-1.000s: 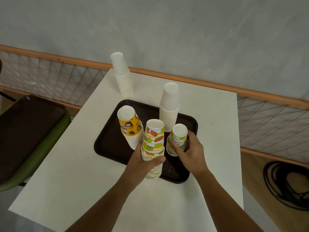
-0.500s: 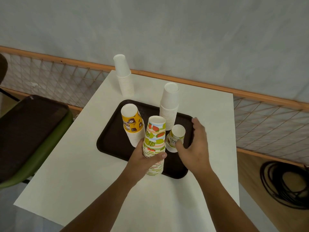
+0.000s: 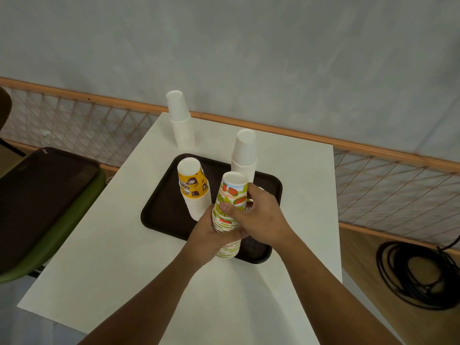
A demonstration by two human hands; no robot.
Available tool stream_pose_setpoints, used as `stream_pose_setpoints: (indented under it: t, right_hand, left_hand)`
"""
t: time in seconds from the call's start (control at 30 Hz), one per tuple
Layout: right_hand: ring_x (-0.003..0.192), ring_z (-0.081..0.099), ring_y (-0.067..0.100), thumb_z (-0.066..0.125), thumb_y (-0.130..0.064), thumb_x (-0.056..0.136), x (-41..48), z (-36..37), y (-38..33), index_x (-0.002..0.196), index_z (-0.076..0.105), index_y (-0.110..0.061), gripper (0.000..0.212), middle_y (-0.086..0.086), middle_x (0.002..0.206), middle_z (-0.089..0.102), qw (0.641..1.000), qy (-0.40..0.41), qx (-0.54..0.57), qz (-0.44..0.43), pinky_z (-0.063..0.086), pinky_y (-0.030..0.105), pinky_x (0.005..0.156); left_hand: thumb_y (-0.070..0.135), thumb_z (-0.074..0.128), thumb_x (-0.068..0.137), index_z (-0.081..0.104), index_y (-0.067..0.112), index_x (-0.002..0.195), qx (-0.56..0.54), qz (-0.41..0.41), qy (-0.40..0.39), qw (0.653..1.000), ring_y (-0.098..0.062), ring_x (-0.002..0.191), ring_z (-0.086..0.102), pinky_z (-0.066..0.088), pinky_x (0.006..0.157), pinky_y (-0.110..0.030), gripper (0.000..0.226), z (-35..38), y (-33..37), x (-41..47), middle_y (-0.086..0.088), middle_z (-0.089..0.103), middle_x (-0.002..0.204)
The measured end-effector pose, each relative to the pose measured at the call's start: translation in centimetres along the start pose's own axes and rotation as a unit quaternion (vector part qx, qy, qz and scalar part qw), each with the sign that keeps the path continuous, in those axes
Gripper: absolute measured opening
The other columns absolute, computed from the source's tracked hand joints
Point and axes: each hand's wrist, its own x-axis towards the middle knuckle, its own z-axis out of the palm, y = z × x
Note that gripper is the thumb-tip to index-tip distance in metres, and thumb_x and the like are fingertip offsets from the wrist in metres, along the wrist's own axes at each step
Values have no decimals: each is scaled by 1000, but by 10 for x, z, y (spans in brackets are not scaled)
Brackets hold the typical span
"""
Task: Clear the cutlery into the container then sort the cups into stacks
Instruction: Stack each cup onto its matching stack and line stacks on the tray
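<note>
Cups in a fruit-print stack (image 3: pixel 231 192) rise at the near edge of the brown tray (image 3: pixel 164 212), clasped by both of a person's hands. The left hand (image 3: pixel 209 232) wraps round the lower cups from the tray's left side, apparently to steady the column. The right hand (image 3: pixel 261 215) curls over the upper cups, thumb pressed on the printed wall, a grip that suggests the top cups are being seated or squared up. Whether the stack's base rests on the tray or hangs just above it cannot be told.

On the tray's left half stands a yellow-topped stack (image 3: pixel 193 188), its lower cups white. At the tray's far edge a tall white stack (image 3: pixel 245 155) stands upside down like the rest, and a second white stack (image 3: pixel 180 120) stands on the desk (image 3: pixel 112 257) just beyond the tray's far left corner. Something small and printed peeks out behind the right hand, too hidden to name.

No cutlery or container shows, so the sorting of cups looks well advanced, with like patterns grouped. To the tray's left a green chair (image 3: pixel 62 237) carries another dark tray (image 3: pixel 37 195); to its right a black cable (image 3: pixel 410 275) lies coiled on the floor.
</note>
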Motion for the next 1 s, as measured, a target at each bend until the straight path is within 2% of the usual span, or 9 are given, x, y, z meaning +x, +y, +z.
stream_pose_setpoints:
  t: [0.1, 0.27, 0.4, 0.43, 0.53, 0.6, 0.83, 0.9, 1.0]
  right_hand:
    - [76, 55, -28, 78, -39, 84, -1, 1, -3, 116, 51, -35, 42, -39, 95, 51, 1000, -1, -2, 5, 39, -5, 60]
    - [81, 58, -18, 78, -41, 84, -2, 1, -4, 120, 55, -33, 44, -27, 105, 58, 1000, 8, -11, -2, 43, -3, 66]
    - [84, 59, -17, 77, -40, 84, -2, 0, -4, 125, 57, -28, 47, -24, 109, 60, 999, 29, -6, -14, 43, -3, 66]
    - [85, 59, -16, 77, -41, 84, -2, -1, -4, 128, 58, -26, 50, -23, 110, 61, 999, 34, -6, -16, 43, -3, 67]
    - [90, 61, -12, 76, -42, 85, -1, -2, -5, 132, 58, -23, 54, -19, 115, 63, 999, 46, -5, -22, 45, -1, 71]
    - [89, 60, -14, 76, -42, 85, 0, -3, -6, 133, 58, -23, 55, -20, 115, 62, 999, 47, -2, -24, 45, -2, 70]
    - [88, 64, -17, 72, -53, 80, 2, -13, -13, 122, 58, -34, 49, -28, 107, 63, 999, 31, 9, -20, 47, 2, 69]
    - [91, 65, -16, 71, -56, 78, 3, -15, -14, 120, 59, -34, 49, -28, 107, 64, 999, 35, 6, -24, 48, 4, 71]
    - [93, 66, -7, 73, -50, 84, 6, -14, -11, 128, 61, -26, 52, -20, 114, 66, 998, 49, 2, -29, 50, 6, 76]
  left_hand:
    - [40, 98, 57, 53, 39, 132, 12, -3, 4, 1000, -14, 121, 64, 52, 106, -41, 87, 0, -3, -1, 12, 69, 125]
    - [25, 90, 67, 52, 37, 125, 23, -11, 13, 1000, -15, 119, 62, 45, 113, -50, 71, 3, 1, -2, 10, 64, 127]
    - [49, 95, 51, 52, 30, 137, 23, -2, 12, 1000, -23, 125, 61, 48, 110, -54, 98, 4, 5, -1, 4, 66, 131]
    - [47, 94, 53, 52, 30, 137, 22, -2, 11, 1000, -23, 124, 62, 49, 109, -54, 96, 4, 7, 0, 4, 66, 130]
    - [19, 91, 73, 53, 34, 130, 20, 10, 6, 1000, -20, 121, 63, 49, 109, -51, 70, 4, 9, 3, 4, 66, 128]
    - [14, 87, 77, 52, 34, 130, 23, 12, 1, 1000, -20, 121, 63, 49, 109, -50, 67, 4, 9, 5, 4, 66, 128]
    - [37, 92, 60, 57, 30, 135, 6, 11, -17, 1000, -20, 120, 66, 52, 106, -51, 83, 1, 10, 8, 7, 71, 124]
    - [35, 93, 63, 58, 31, 133, 11, 12, -21, 1000, -18, 118, 68, 52, 106, -50, 78, 0, 9, 10, 8, 72, 122]
    - [33, 93, 66, 59, 32, 131, 20, 15, -22, 999, -16, 115, 69, 53, 105, -50, 73, 0, 9, 11, 8, 73, 120]
